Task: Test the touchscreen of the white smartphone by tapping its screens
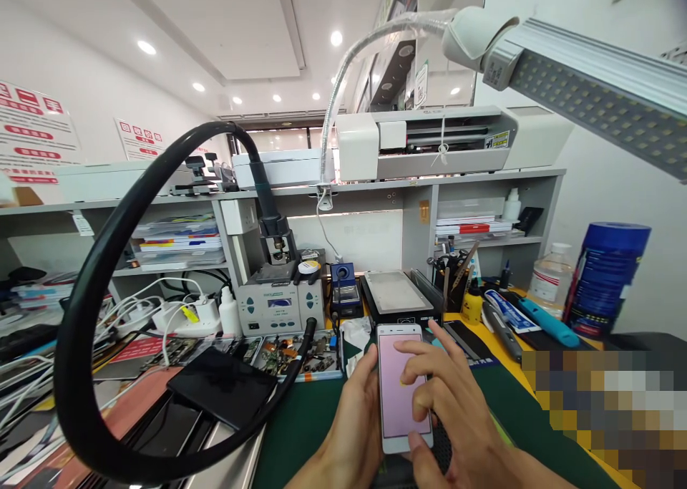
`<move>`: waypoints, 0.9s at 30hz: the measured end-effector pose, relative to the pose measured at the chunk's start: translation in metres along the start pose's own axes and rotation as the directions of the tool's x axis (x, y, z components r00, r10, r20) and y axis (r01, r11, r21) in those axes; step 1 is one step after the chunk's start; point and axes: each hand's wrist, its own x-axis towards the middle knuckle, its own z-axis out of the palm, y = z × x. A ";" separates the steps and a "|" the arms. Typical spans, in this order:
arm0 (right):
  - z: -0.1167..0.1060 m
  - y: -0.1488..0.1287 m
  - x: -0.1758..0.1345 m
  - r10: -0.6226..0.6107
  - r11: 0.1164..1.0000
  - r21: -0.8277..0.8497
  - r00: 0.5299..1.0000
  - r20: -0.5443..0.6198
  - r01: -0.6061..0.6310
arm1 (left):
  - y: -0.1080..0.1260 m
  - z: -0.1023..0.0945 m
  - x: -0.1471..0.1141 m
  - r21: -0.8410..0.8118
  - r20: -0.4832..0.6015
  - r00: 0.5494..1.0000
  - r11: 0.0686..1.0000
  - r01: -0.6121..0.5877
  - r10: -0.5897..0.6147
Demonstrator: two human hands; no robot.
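Note:
A white smartphone (391,410) with a lit pink screen stands tilted up in front of me at the lower middle. My left hand (351,421) grips it along its left edge, thumb pointing up beside the frame. Over the right half of the screen, my right hand (464,410) spreads its bent fingers, with the thumb near the phone's bottom edge. Those fingers hide part of the display; whether each fingertip touches the glass I cannot tell. Below both hands lies a green work mat (300,432).
A thick black hose (80,346) loops across the left, from a grey soldering station (282,306). Beside it are a tray of small parts (300,353) and a black panel (222,385). A lamp (590,81) hangs overhead; bottles, tools and a blue canister (609,281) stand right.

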 end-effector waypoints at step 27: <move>0.000 0.000 0.005 -0.097 0.994 -0.048 0.995 0.017 0.098 | -0.005 -0.001 0.000 -0.050 0.045 0.998 0.998 0.035 -0.033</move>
